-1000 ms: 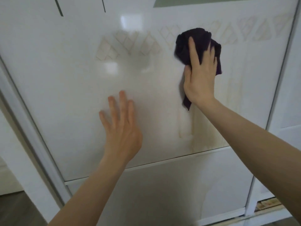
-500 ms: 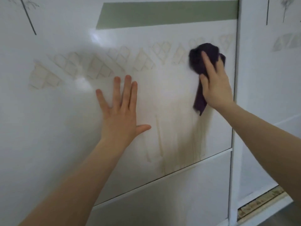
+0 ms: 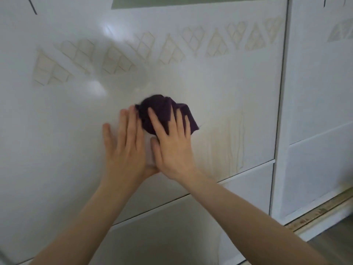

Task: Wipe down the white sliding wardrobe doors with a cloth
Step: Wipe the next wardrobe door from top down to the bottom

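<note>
A glossy white sliding wardrobe door (image 3: pixel 219 88) fills the view, printed with a band of beige lattice shapes. A bunched dark purple cloth (image 3: pixel 162 109) lies against the door's middle panel. My right hand (image 3: pixel 172 144) presses the cloth flat against the door with straight, spread fingers. My left hand (image 3: pixel 124 146) rests flat on the door right beside it, fingertips touching the cloth's left edge. The two hands overlap slightly at the thumbs.
A second white door panel (image 3: pixel 321 92) stands to the right behind a vertical frame edge (image 3: pixel 282 92). The bottom sliding track (image 3: pixel 324 209) and a strip of wood floor (image 3: pixel 336 243) show at the lower right. A faint beige printed patch (image 3: pixel 229 146) sits right of the cloth.
My right hand has carried the cloth down and to the left, from near the lattice band at the door's right edge to the middle panel beside my left hand.
</note>
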